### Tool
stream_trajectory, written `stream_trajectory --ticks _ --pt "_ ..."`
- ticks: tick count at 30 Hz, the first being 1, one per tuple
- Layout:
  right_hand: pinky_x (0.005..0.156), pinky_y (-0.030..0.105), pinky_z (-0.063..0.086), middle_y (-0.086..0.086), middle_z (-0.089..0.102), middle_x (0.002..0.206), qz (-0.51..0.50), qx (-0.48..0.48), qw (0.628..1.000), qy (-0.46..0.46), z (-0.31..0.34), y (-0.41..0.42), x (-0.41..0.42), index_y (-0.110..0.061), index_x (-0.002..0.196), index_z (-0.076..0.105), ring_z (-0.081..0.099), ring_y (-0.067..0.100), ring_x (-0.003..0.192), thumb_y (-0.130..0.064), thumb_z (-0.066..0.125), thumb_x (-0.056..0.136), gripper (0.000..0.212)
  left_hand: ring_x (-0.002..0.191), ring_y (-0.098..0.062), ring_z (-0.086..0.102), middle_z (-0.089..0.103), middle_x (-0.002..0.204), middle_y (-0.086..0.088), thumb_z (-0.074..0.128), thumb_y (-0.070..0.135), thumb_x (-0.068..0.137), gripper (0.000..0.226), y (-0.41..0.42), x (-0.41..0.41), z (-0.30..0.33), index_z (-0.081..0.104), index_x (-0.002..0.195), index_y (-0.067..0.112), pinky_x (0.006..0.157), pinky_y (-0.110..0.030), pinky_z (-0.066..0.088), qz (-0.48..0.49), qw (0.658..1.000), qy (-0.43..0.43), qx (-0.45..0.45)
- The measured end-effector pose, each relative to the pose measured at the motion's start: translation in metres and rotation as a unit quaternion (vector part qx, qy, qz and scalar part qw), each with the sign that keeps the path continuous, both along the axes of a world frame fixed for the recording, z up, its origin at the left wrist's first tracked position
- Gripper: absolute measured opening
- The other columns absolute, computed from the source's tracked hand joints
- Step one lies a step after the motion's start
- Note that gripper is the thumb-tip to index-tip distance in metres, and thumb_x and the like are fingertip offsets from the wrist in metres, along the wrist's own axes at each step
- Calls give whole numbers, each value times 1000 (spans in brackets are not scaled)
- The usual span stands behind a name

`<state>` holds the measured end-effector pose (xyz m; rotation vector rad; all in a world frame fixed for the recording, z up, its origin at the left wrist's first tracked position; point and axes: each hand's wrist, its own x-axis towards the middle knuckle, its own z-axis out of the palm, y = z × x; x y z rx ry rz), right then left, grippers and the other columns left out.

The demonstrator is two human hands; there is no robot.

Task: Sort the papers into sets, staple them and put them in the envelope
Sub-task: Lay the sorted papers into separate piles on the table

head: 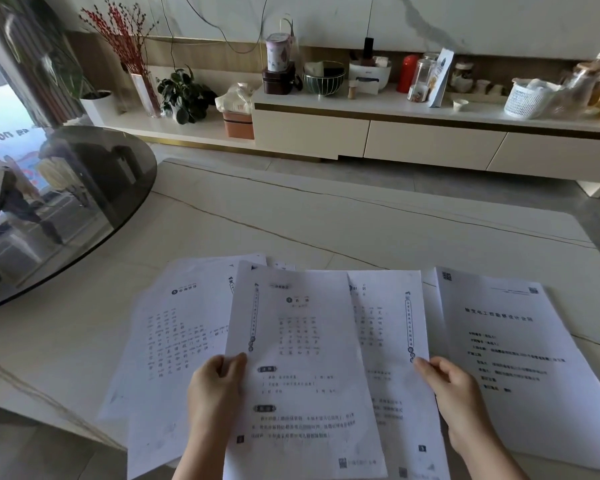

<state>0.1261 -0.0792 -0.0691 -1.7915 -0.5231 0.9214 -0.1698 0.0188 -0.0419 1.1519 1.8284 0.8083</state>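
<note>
Head view looks down on white printed papers fanned across a pale marble-look counter [326, 220]. One front sheet [302, 358] with columns of characters and boxed headings overlaps a second sheet [392, 341] to its right, a third sheet [174, 341] lies tilted at the left, and a sheet with a QR code [506, 358] lies flat at the far right. Left hand [215, 386] has its grip closed on the front sheet's left edge, thumb on top and fingers curled behind. Right hand [454, 393] pinches the second sheet's right edge between thumb and fingertips. Both forearms reach in from the bottom edge
</note>
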Motion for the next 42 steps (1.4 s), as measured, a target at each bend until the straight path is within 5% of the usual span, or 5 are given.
stream_trajectory --ticks 8,13,23,28,42 --pt "93 40 46 -5 68 88 84 -14 996 -36 24 5 -26 -23 91 64 62 10 86 -30 59 92 9 57 -21 51 59 60 -2 53 23 94 30 -7 31 -25 57 67 10 56 -30 37 -58 997 -35 -35" --pt "92 41 51 -9 68 109 144 -46 984 -96 18 6 -31 -24 120 57 65 13 101 -15 72 83 41 69 -27 62 69 75 -9 51 22 96 27 -7 34 -25 65 77 11 64 -38 49 -87 992 -75 -55" --pt "63 34 55 0 70 84 127 40 982 -132 60 20 -43 -18 103 60 69 19 75 -14 57 94 10 84 -18 61 64 97 -1 44 12 98 31 3 18 0 56 127 12 89 -44 52 35 992 -124 6" --pt "72 31 48 1 68 91 156 74 980 -101 97 47 -59 -16 93 62 64 19 83 -6 46 98 20 125 -24 49 55 132 -8 37 7 99 35 -3 -5 18 52 131 9 100 -26 36 144 980 -131 42" --pt "87 52 53 6 67 105 286 2 956 -67 54 125 -173 -19 109 59 64 29 96 3 43 86 35 138 -25 33 32 153 -9 40 18 97 57 30 -132 28 21 151 12 106 -32 31 -59 985 164 -13"
